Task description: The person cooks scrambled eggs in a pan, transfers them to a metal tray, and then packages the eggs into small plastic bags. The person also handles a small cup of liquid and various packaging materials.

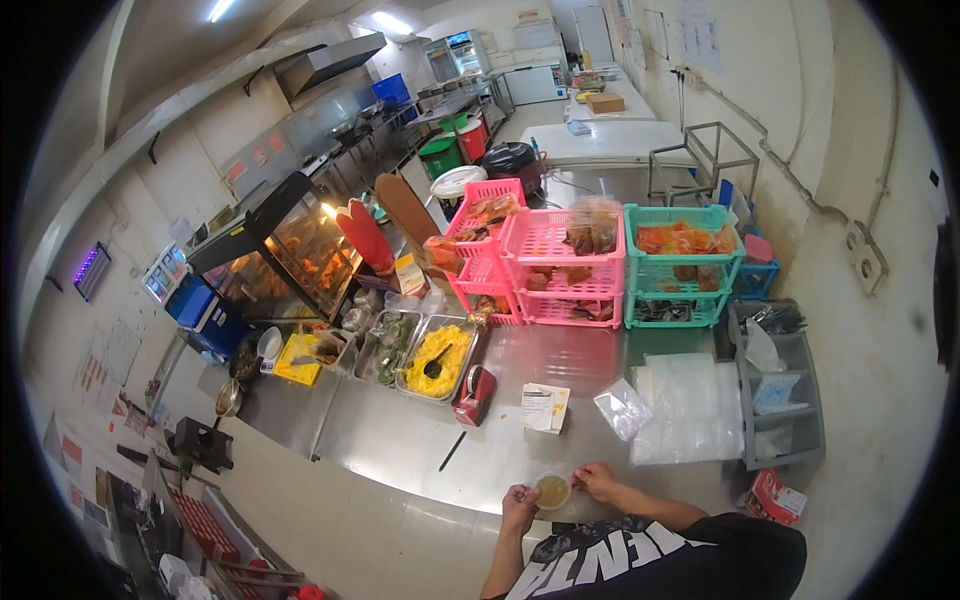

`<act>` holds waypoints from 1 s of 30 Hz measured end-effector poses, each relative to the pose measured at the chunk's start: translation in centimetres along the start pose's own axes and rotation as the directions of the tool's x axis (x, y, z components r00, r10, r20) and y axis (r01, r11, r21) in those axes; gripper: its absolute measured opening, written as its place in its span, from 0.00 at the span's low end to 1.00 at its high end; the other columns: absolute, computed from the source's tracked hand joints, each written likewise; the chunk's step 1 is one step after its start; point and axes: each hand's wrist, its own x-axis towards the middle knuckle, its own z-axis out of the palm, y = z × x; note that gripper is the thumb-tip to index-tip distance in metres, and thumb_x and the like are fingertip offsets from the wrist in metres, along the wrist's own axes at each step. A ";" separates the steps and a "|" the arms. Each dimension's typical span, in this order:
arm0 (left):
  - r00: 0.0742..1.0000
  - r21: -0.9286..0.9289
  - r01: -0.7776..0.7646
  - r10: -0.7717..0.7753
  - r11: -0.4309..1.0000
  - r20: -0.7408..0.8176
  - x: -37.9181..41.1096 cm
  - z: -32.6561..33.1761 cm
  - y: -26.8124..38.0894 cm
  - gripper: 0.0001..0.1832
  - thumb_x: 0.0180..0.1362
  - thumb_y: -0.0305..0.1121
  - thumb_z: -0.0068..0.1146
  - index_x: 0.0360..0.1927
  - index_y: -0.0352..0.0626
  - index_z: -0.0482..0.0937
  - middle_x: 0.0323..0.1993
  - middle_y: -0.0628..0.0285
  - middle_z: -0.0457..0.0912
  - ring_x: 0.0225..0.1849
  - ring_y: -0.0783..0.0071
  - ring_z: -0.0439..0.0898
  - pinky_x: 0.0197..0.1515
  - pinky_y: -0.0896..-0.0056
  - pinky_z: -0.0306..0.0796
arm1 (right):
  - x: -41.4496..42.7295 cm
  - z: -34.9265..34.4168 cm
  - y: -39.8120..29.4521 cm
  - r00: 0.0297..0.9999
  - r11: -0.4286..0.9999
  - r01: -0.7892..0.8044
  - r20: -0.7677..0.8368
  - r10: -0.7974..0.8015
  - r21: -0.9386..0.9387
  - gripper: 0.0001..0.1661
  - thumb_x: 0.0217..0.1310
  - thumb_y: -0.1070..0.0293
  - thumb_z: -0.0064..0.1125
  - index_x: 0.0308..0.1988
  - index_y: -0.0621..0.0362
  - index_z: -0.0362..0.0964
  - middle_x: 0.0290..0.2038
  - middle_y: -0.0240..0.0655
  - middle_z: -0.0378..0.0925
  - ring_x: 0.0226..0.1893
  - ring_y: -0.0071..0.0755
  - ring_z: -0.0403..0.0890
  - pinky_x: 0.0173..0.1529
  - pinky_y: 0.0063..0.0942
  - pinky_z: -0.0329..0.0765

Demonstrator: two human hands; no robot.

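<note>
Just above the near edge of the steel worktop (420,420) is a small round plastic tub (553,491) with a greenish-yellow content. My left hand (519,506) grips it at its left rim. On the opposite side, my right hand (596,481) pinches the rim between its fingertips; whether a clear lid lies on top is too small to tell. Beyond the tub lies a stack of printed slips (545,409). A black pen (452,451) rests to the left, near a red tape dispenser (475,395). Clear plastic bags (686,409) are piled to the right.
Pink basket racks (564,259) and a green one (682,259) hold packed food across the back. Steel trays at left hold yellow food (439,352) with a black spoon and green leaves (390,345). A heated display case (277,255) stands farther left; a grey organizer (784,442) stands right.
</note>
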 end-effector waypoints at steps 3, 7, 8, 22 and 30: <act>0.991 0.157 -0.118 0.126 0.981 -0.042 -1.1 1.5 1.6 0.17 0.50 0.17 0.62 0.31 0.48 0.65 0.28 0.71 0.70 0.25 0.82 0.70 0.20 0.80 0.65 | -0.6 1.9 0.1 0.996 0.953 0.035 -0.083 -0.010 0.300 0.11 0.68 0.66 0.47 0.32 0.57 0.70 0.27 0.30 0.74 0.25 0.26 0.74 0.29 0.27 0.71; 0.976 0.307 -0.200 0.215 0.930 -0.015 -1.9 3.1 2.3 0.17 0.48 0.15 0.60 0.30 0.47 0.64 0.29 0.69 0.70 0.24 0.82 0.70 0.19 0.81 0.65 | 0.5 0.6 1.7 0.989 0.825 -0.107 -0.024 0.145 0.554 0.10 0.67 0.62 0.50 0.31 0.53 0.69 0.24 0.28 0.69 0.22 0.24 0.71 0.24 0.25 0.67; 0.972 0.338 -0.206 0.231 0.918 -0.036 -2.5 2.8 2.7 0.17 0.47 0.15 0.60 0.30 0.47 0.64 0.29 0.69 0.70 0.24 0.82 0.70 0.19 0.81 0.65 | -1.8 2.9 -1.5 0.987 0.858 -0.129 -0.021 0.161 0.498 0.10 0.67 0.62 0.51 0.31 0.52 0.69 0.23 0.27 0.68 0.21 0.23 0.70 0.23 0.25 0.66; 0.980 0.235 -0.086 0.124 0.968 -0.153 -4.7 4.7 5.8 0.13 0.52 0.16 0.56 0.27 0.45 0.65 0.28 0.71 0.70 0.20 0.85 0.65 0.17 0.82 0.60 | -5.8 2.4 -7.0 0.905 0.662 0.393 0.144 -0.400 -0.638 0.10 0.53 0.71 0.64 0.32 0.56 0.67 0.19 0.29 0.71 0.20 0.29 0.73 0.24 0.28 0.69; 0.983 0.261 -0.107 0.142 0.959 -0.120 -4.7 3.8 5.0 0.13 0.52 0.18 0.56 0.27 0.46 0.64 0.30 0.68 0.71 0.24 0.83 0.69 0.18 0.82 0.62 | -6.7 3.2 -5.9 0.785 0.148 0.516 0.397 -0.475 -0.844 0.10 0.48 0.74 0.60 0.35 0.63 0.71 0.31 0.49 0.76 0.32 0.54 0.76 0.37 0.40 0.72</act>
